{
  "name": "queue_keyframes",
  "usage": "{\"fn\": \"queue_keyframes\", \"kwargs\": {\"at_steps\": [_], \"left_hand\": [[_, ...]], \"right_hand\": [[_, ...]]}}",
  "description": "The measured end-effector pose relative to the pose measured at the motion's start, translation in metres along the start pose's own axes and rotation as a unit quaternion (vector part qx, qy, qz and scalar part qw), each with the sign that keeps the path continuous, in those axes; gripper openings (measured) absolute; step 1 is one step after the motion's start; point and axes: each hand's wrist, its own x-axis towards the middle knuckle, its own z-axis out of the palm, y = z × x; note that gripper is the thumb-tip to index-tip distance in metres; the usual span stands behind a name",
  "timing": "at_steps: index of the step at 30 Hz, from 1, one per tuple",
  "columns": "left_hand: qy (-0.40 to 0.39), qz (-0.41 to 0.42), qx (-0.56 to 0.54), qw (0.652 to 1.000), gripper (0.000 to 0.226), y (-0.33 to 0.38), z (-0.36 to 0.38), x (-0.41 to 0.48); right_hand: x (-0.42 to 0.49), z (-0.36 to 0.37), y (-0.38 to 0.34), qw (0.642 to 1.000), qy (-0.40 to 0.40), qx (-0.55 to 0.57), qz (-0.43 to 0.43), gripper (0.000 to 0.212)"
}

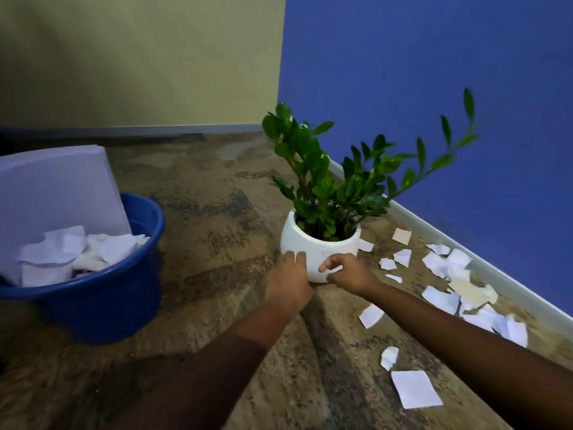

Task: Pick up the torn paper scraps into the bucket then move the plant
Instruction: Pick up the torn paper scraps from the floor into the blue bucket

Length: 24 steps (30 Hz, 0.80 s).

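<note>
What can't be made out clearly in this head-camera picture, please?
Head view:
- Base of the white pot: covered by the left hand and right hand; lifted or resting is unclear.
- Left side of the blue bucket: cut off by the frame edge; its depths hidden under paper.
- The plant's long stem: motion-blurred.
- The floor scraps: any print too small.

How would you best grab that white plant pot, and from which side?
Grip the white pot by its bulging lower sides, one hand on each, from the near side, as the left hand and right hand do. It is round, no handles showing, and leafy stems fill the top, one leaning right.
</note>
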Motion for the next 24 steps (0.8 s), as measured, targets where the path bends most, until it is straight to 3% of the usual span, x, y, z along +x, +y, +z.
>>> {"fn": "queue_keyframes", "kwargs": {"at_steps": [7, 9, 12, 17, 21, 24], "left_hand": [[-0.106, 0.017, 0.012, 0.994, 0.054, 0.049, 0.068, -0.008], [-0.130, 0.015, 0.018, 0.991, 0.049, 0.060, 0.081, -0.008], [-0.159, 0.003, 0.008, 0.987, 0.048, 0.073, 0.096, -0.002], [-0.173, -0.012, -0.015, 0.985, 0.052, 0.086, 0.119, 0.011], [-0.136, -0.004, -0.017, 0.991, 0.047, 0.092, 0.133, 0.026], [-0.126, 0.014, -0.032, 0.991, 0.042, 0.096, 0.140, 0.038]], "right_hand": [[-0.031, -0.008, 0.093, 0.990, -0.057, -0.102, 0.075, 0.021], [-0.042, -0.003, 0.115, 0.979, -0.115, -0.136, 0.095, 0.040], [-0.058, 0.005, 0.140, 0.961, -0.162, -0.219, 0.048, 0.055], [-0.074, 0.020, 0.166, 0.968, -0.106, -0.222, 0.041, 0.054], [-0.080, 0.017, 0.170, 0.994, -0.036, -0.091, 0.038, 0.017], [-0.090, 0.009, 0.175, 0.996, 0.045, 0.024, 0.066, 0.013]]}}
